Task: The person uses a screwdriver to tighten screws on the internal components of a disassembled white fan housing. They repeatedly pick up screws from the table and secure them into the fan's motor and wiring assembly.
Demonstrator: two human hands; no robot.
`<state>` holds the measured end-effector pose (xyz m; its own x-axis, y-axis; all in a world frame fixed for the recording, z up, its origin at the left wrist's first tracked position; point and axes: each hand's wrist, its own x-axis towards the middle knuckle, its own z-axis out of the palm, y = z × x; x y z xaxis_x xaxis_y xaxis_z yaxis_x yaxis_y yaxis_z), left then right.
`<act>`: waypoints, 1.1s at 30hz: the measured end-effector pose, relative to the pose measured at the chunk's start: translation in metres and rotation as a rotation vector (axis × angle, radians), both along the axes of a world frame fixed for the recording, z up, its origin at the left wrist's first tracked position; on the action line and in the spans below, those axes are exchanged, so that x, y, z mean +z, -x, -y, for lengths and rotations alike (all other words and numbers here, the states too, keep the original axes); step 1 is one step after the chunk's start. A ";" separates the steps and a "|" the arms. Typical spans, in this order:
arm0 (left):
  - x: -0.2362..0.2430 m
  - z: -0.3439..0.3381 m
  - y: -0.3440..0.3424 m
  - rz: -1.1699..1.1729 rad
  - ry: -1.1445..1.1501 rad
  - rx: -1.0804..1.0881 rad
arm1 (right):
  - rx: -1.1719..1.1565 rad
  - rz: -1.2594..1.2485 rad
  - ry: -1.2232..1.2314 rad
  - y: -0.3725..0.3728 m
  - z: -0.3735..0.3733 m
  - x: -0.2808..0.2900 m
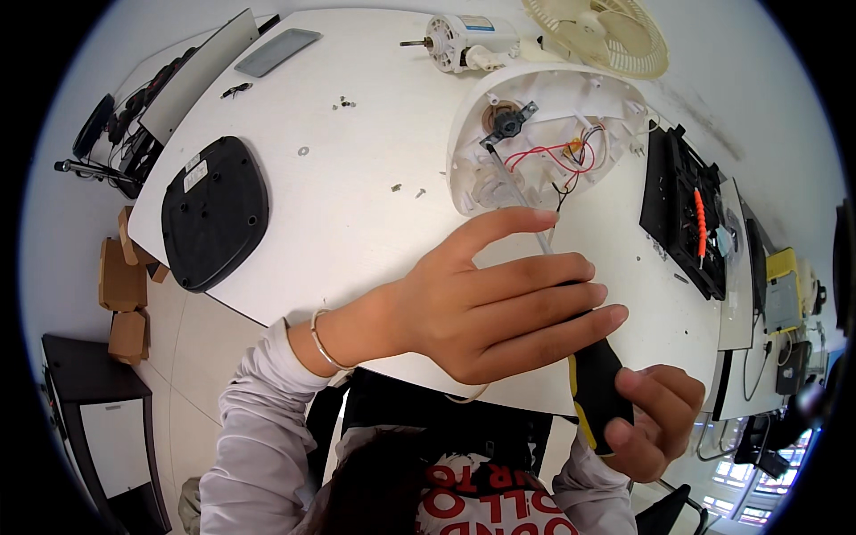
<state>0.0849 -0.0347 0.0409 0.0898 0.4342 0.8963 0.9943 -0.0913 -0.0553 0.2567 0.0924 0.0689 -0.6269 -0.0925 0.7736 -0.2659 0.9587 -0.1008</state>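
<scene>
My right hand point(660, 415) is closed on the black-and-yellow handle point(596, 399) of a screwdriver. Its long metal shaft point(508, 183) reaches into a white plastic housing point(464, 134), with the tip beside a dark bracket point(506, 123). Red and dark wires point(571, 156) run inside that housing. My left hand point(473, 312) lies over the screwdriver's shaft and upper handle, fingers stretched out, thumb beside the shaft near the housing's lower rim; whether it touches the tool underneath is hidden.
A white motor point(468, 43) and cream fan cage point(606, 36) are at the back. A black base plate point(214, 214) and grey plate point(276, 52) lie left on the table point(339, 223), with several small screws point(343, 102). A black toolbox point(669, 178) with an orange tool point(701, 223) sits right.
</scene>
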 end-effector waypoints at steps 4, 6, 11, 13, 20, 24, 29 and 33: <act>-0.002 -0.002 -0.002 0.050 0.019 -0.011 | -0.079 0.002 0.039 -0.001 0.009 -0.002; -0.001 -0.005 -0.002 0.047 0.005 -0.034 | -0.101 -0.005 0.025 -0.003 0.008 -0.002; -0.007 -0.005 0.002 -0.004 -0.048 -0.022 | -0.163 0.007 -0.023 -0.008 0.006 -0.004; -0.009 -0.004 0.003 -0.022 -0.051 -0.032 | -0.136 0.020 -0.087 -0.006 0.004 -0.004; -0.009 0.000 -0.002 0.024 -0.002 -0.027 | -0.086 0.000 0.085 0.002 0.008 -0.003; -0.004 0.005 -0.004 -0.008 0.017 0.046 | 0.018 -0.148 0.023 0.012 0.007 -0.015; -0.002 0.004 -0.002 -0.011 0.006 0.052 | 0.033 -0.126 -0.009 0.008 0.000 -0.015; -0.004 0.000 0.000 0.001 0.015 0.015 | 0.007 -0.141 0.059 0.006 -0.002 -0.020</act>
<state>0.0847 -0.0351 0.0371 0.0826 0.4487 0.8898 0.9956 -0.0774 -0.0533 0.2511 0.0941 0.0490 -0.5112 -0.0484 0.8581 -0.2881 0.9503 -0.1180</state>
